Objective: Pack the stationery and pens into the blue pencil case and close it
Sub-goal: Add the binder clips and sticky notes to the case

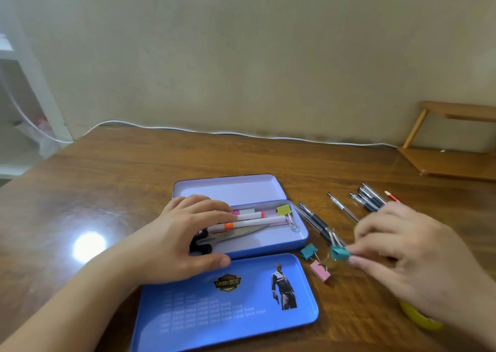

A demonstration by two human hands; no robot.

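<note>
The left hand (185,237) lies spread over the left end of the case (279,240), fingers straight across the markers (257,219) and thumb pressed against the front wall, so it steadies the tin and grips nothing. The case sits open near the middle of the desk (107,180), closer to the front edge than to the back, with its inner tray lid (228,189) tipped up behind and the printed lid (228,300) lying flat in front of it. Inside are the markers, scissors (230,237) and a yellow clip (284,210) in the back right corner. Right of the case, one teal clip (308,251) and a pink clip (320,271) wait on the desk, and the right hand (418,265) pinches a second teal clip (340,253) between thumb and fingertips. To do this step well, I would carry that clip over the right wall and set it in the free front right corner (handles folded flat, so the lid can shut later), while the left hand holds the tin from sliding. The pens (316,224) go in lengthwise afterwards. The right hand is blurred, so its exact finger placement is hard to read; it covers the near ends of several pens and most of a yellow object (418,322) at the front edge, which I cannot identify. The scissor handles are partly hidden under the left palm.
</note>
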